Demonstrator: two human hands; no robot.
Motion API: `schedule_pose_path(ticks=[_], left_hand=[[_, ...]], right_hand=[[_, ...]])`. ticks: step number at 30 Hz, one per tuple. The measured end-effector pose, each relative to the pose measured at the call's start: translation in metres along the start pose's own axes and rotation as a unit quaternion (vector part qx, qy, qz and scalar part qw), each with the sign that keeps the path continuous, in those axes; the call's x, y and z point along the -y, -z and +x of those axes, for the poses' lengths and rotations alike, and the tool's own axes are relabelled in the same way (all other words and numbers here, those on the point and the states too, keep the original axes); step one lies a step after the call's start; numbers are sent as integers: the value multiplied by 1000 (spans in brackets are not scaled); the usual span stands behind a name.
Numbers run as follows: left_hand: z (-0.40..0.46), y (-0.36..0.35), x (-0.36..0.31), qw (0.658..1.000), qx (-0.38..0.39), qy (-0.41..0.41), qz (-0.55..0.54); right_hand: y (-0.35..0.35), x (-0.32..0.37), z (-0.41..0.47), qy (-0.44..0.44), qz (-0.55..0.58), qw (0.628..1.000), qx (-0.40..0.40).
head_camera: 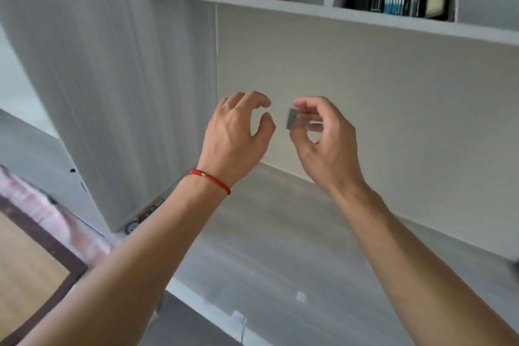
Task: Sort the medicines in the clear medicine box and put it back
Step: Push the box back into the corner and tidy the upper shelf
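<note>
Both hands raised above the grey desk, below a wall shelf.
The left hand, red string bracelet at its wrist, holds nothing, fingers loosely curled. The right hand pinches a small grey flat piece between thumb and fingertips. The clear medicine box cannot be seen.

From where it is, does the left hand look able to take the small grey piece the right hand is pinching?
Probably yes. The left hand hovers beside the small grey piece pinched by the right hand, fingers curled and holding nothing, and only bare wall shows in the gap between them.
</note>
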State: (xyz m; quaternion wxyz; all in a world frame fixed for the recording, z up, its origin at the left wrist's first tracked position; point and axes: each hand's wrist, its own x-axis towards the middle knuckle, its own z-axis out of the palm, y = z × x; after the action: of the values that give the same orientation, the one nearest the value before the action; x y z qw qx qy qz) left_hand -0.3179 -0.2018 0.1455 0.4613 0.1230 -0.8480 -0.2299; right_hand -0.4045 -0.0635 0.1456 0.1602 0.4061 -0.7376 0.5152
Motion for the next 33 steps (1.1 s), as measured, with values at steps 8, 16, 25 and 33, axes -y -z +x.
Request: schedule_pose_path(ticks=[8, 16, 25, 33], left_hand=[[139, 46, 33, 996, -80, -40, 26], [255, 77, 61, 995, -99, -16, 4], [343, 98, 136, 997, -59, -40, 7], [391, 96, 185, 994, -56, -85, 35]], right_hand=[[-39, 41, 139, 140, 1, 988, -62], [-73, 68, 263, 173, -34, 983, -52], [-132, 90, 352, 115, -145, 980, -78], [-184, 127, 439, 119, -357, 921, -99]])
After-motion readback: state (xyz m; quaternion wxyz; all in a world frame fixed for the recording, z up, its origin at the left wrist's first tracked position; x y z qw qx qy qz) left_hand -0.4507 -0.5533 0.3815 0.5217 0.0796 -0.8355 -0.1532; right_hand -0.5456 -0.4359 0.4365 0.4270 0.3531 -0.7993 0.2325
